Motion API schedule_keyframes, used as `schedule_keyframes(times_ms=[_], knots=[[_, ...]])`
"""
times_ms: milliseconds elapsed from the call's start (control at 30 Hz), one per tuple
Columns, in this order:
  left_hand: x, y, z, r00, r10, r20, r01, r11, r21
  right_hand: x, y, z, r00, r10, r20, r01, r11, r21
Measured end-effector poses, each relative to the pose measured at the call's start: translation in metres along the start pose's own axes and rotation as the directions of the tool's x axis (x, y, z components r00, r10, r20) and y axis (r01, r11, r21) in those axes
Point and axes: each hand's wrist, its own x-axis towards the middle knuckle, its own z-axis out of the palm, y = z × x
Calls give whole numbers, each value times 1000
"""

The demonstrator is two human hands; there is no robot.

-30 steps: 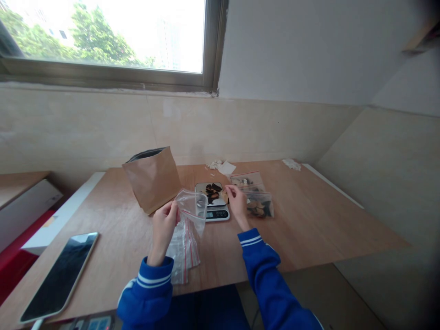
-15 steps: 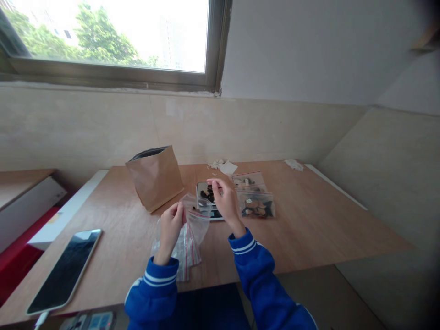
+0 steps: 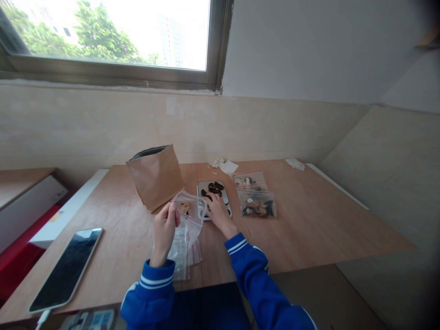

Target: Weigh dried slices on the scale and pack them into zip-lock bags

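My left hand [image 3: 165, 228] is closed on the upper left edge of a clear zip bag [image 3: 195, 219], whose mouth gapes. Inside that bag shows a light brown dried slice [image 3: 185, 208]. On a small white kitchen scale [image 3: 225, 195] lies a pile of dark dried slices [image 3: 213, 188], which look like dried mushroom. My right hand [image 3: 218, 213] reaches over the front of the scale, fingertips at the near side of the pile and thumb apart from them. Whether its fingertips touch a slice is hard to make out. Several flat zip bags [image 3: 182, 263] lie below the held bag.
Two filled zip bags of slices [image 3: 258, 207] lie right of the scale. A brown paper pouch [image 3: 156, 181] stands open at the back left. Scraps and a white paper [image 3: 229, 167] lie by the wall. A phone [image 3: 67, 270] on a cable rests at the left.
My right hand has come down from above the scale to the pile on it. The held bag has shifted slightly left, and the slice inside it shows more plainly.
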Motion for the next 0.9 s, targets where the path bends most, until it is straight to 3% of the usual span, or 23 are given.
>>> schedule_keyframes(times_ms=[200,400,533,667,733,800,900], knots=[[-1,-3,-3,1000,23,-14,-23,1000,-4,-1,12,2,999,-31,18,31,1000,-5],[-2,-5,-3,1000,25,-16,-25,1000,5,-6,26,8,998,-36,-50,43,989,144],[-1,-8,-2,1000,28,-12,-28,1000,-1,-5,20,-2,988,68,-141,-17,941,337],[0,-10,1,999,34,15,-34,999,9,5,-6,-30,945,244,-218,-88,830,552],[0,-11,2,999,38,39,-39,999,21,11,-24,-48,942,268,-204,-84,773,629],[-1,-12,4,997,37,62,-39,999,26,15,-41,-64,970,196,-141,-59,761,646],[-2,-12,5,996,36,81,-38,999,24,15,-63,-81,1000,13,-10,-5,811,585]])
